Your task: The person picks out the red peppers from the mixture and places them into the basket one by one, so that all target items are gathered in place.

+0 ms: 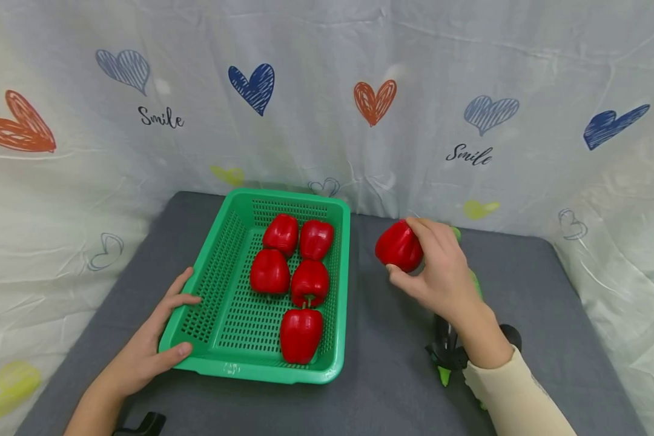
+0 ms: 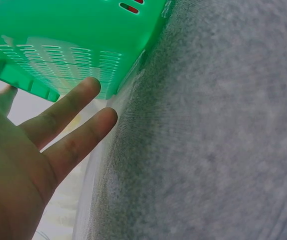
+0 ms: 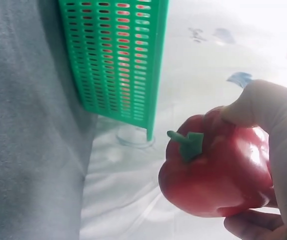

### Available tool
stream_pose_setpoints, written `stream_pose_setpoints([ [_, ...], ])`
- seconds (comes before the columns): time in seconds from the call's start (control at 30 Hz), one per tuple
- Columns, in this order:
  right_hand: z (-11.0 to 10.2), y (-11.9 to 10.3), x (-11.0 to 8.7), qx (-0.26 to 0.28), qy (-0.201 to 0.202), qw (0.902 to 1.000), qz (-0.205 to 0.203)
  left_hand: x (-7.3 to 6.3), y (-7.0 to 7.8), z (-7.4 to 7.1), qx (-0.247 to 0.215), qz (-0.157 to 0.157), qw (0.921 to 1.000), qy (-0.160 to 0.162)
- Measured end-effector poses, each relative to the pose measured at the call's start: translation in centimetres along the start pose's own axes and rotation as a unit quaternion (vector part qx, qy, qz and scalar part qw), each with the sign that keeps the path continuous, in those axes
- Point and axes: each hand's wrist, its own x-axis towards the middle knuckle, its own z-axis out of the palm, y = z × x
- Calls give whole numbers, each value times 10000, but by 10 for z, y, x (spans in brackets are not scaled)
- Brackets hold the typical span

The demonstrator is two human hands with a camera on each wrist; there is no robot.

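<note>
In the head view, my right hand [image 1: 444,272] holds a red bell pepper [image 1: 399,247] between thumb and fingers, to the right of the green basket [image 1: 346,290]. Its green stem [image 3: 186,144] points toward the basket side in the right wrist view. My left hand [image 1: 147,339] grips the basket's near left corner, with thumb and one finger over the rim. Two other fingers [image 2: 78,145] stretch out straight beside the outer wall. Several red bell peppers [image 1: 269,271] lie inside the basket, mostly along its right half.
Beneath my right forearm lie a dark glossy thing [image 1: 444,332] with a green end and some green things [image 1: 475,283], partly hidden. Grey cloth [image 1: 381,363] covers the table. A white curtain [image 1: 316,36] printed with hearts hangs behind it.
</note>
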Motion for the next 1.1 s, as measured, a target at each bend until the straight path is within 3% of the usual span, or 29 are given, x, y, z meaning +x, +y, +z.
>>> stream_pose_setpoints([
  [0.2, 2, -5, 8, 95, -36, 9999, -17, -1, 0, 0, -37, -13, 10000, 16],
  [0.47, 6, -14, 23, 168, -29, 9992, -355, 0, 0, 0, -88, 147, 9999, 0],
  [1.1, 19, -43, 51, 432, -227, 9944, -934, 1, 5, 0, -19, -84, 10000, 11],
])
